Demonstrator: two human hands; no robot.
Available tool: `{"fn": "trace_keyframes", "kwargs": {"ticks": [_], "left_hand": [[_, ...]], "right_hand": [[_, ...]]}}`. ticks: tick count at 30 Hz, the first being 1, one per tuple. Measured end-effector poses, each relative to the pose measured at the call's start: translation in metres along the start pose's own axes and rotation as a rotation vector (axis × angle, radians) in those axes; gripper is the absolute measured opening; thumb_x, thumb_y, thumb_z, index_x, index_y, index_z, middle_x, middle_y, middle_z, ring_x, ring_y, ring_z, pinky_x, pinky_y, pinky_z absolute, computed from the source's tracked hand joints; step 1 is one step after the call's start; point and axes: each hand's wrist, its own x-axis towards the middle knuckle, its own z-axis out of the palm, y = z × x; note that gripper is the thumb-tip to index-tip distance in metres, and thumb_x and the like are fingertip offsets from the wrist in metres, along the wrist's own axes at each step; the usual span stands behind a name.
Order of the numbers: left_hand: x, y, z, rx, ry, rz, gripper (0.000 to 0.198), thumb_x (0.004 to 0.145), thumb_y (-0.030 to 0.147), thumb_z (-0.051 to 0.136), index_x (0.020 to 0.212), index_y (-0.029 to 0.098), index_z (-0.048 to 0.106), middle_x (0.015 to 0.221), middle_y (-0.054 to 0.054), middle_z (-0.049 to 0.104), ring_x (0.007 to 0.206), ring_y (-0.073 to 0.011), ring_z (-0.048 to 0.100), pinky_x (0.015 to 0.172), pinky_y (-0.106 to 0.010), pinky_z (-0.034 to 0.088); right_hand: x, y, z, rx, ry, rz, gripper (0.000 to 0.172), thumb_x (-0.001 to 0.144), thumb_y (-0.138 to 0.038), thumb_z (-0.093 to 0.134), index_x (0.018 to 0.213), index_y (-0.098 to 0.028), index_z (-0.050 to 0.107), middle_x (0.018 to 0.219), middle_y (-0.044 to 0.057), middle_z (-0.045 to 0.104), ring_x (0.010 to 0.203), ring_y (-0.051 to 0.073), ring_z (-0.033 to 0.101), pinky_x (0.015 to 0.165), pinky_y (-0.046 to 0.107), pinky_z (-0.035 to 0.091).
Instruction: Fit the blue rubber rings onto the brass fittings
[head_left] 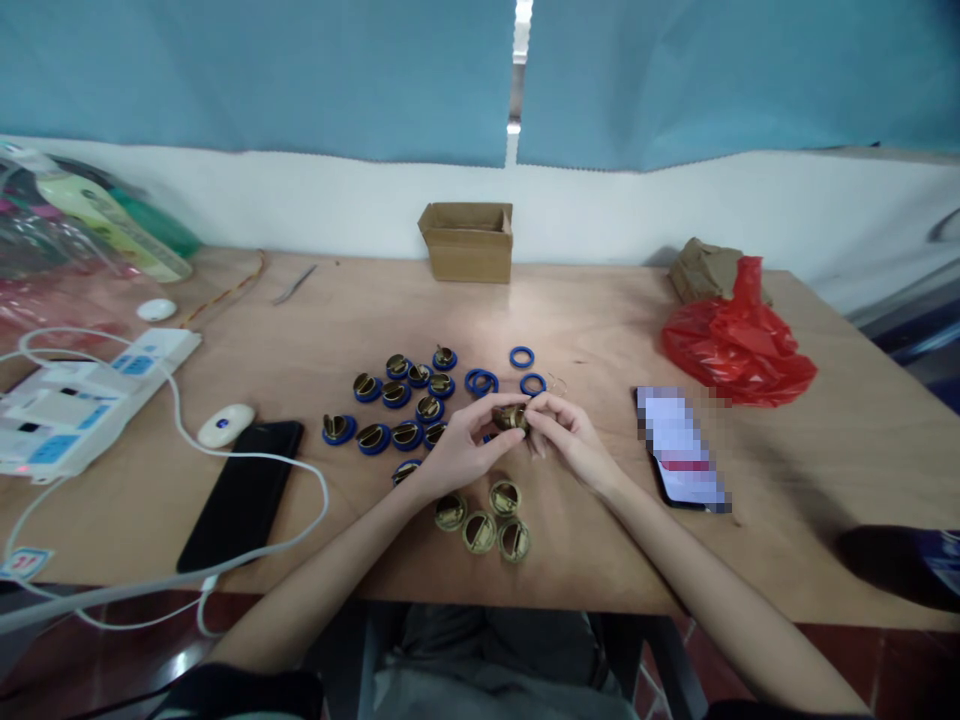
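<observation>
Between the fingers of both hands, over the table's middle, is a round brass-coloured metal piece (513,417). My left hand (466,440) pinches it from the left, and my right hand (571,436) has its fingertips closed on its right side. Loose blue rings (522,357) lie just beyond the hands. To the left sit several brass-coloured round pieces (406,434) with blue rings around them and a flap or bar on top. Nearer to me, below the hands, several similar round pieces (480,532) have no blue ring. The fingers partly hide the held piece.
A small open cardboard box (471,245) stands against the wall. On the right are a phone (681,450) with a lit screen and a red plastic bag (735,345). A dark phone (244,495), white cables and a power strip (97,400) occupy the left side.
</observation>
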Motion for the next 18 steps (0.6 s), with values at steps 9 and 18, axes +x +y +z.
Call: {"fn": "trace_keyframes", "kwargs": {"ticks": [9, 18], "left_hand": [[0.0005, 0.0004, 0.0003, -0.016, -0.008, 0.019, 0.039, 0.090, 0.021, 0.069, 0.128, 0.021, 0.065, 0.128, -0.011, 0.070, 0.115, -0.0226, 0.068, 0.099, -0.037, 0.056], [0.0006, -0.0005, 0.0006, -0.020, 0.000, 0.020, 0.038, 0.089, 0.021, 0.070, 0.126, 0.021, 0.065, 0.126, -0.011, 0.071, 0.115, -0.0222, 0.069, 0.100, -0.036, 0.056]], "right_hand": [[0.0000, -0.0019, -0.0001, -0.011, 0.000, 0.008, 0.026, 0.092, -0.045, 0.068, 0.084, -0.022, 0.058, 0.051, -0.009, 0.053, 0.046, 0.010, 0.049, 0.053, 0.026, 0.040], [0.0002, -0.0011, -0.0008, 0.004, -0.006, 0.000, 0.025, 0.092, -0.041, 0.068, 0.083, -0.021, 0.059, 0.051, -0.008, 0.054, 0.046, 0.009, 0.049, 0.053, 0.025, 0.039]]}}
